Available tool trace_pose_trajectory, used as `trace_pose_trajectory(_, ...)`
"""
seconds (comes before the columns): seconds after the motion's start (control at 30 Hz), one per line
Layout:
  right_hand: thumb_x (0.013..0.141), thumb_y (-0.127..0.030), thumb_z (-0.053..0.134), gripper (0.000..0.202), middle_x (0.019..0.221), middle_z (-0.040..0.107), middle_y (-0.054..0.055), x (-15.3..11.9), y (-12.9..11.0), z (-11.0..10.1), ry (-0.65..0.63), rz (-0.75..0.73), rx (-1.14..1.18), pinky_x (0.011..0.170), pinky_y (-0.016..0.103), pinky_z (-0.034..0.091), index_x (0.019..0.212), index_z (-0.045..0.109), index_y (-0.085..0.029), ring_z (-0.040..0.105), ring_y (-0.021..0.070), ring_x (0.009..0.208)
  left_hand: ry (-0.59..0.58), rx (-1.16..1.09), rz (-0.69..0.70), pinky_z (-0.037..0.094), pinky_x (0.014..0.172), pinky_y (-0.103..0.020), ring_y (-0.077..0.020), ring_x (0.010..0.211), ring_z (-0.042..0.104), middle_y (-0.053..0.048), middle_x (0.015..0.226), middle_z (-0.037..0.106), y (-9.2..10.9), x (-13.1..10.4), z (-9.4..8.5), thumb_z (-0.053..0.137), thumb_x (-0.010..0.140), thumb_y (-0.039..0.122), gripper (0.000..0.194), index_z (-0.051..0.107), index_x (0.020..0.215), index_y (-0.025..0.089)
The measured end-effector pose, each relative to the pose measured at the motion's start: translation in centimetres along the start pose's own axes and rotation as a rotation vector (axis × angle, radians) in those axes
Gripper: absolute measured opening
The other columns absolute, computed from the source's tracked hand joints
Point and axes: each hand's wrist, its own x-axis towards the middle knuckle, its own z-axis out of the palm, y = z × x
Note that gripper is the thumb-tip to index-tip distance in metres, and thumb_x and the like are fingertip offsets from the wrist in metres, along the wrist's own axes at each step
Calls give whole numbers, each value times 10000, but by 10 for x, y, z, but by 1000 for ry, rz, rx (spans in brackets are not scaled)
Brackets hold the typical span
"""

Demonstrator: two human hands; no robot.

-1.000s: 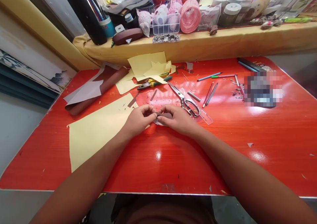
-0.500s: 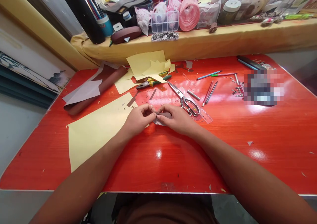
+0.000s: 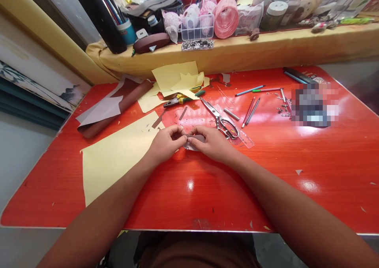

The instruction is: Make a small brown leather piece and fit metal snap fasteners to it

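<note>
Between my two hands is a small brown piece of leather-like material (image 3: 194,145) with a pale grey underside. My left hand (image 3: 166,142) pinches its left end between thumb and fingers. My right hand (image 3: 211,142) is closed on the same piece, thumb on top, fingertips almost meeting those of the left. Fingers cover much of the piece, so its full shape is hidden. Just beyond my right hand lie metal scissors (image 3: 220,120) with dark handles, resting partly over a clear ruler (image 3: 245,137).
A yellow paper sheet (image 3: 118,161) lies under my left forearm. Behind it are a brown material roll (image 3: 130,102), yellow paper scraps (image 3: 176,78) and pliers (image 3: 177,100). Pencils (image 3: 253,111) and small metal rings (image 3: 284,110) lie to the right. A cluttered ledge (image 3: 237,51) borders the back.
Both hands keep their pinch on the brown piece in nearly the same place. The whole view has shifted very slightly; nothing else has visibly moved.
</note>
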Motion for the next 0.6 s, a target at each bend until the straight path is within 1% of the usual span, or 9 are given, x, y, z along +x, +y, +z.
trace_pose_trajectory(0.13,945,-312,647,129,931,758,13,0,1,0,12,5,22,669,266,373,995,723,-219,640,185,807,8,17,7,459,685,-288,-155,739,578,7,814,641,0,0,0,695,816,327,143,648,848,196)
trace_pose_trajectory(0.27,937,-270,624,101,885,747,6,1,3,2,41,-28,38,678,266,377,937,705,-210,632,175,788,2,64,34,449,683,-280,-157,746,572,9,806,636,1,-1,1,682,821,314,121,643,827,200)
trace_pose_trajectory(0.37,917,-261,621,94,843,731,1,2,4,3,55,-39,30,671,265,372,904,696,-206,621,171,764,0,95,43,449,686,-277,-162,758,590,9,812,659,2,-1,1,689,824,315,119,651,824,202)
trace_pose_trajectory(0.6,869,-260,617,81,760,683,-11,1,2,3,86,0,15,643,264,360,860,684,-214,580,166,703,-20,127,49,468,708,-287,-183,790,634,-23,862,721,5,-2,-3,711,846,388,192,712,869,198)
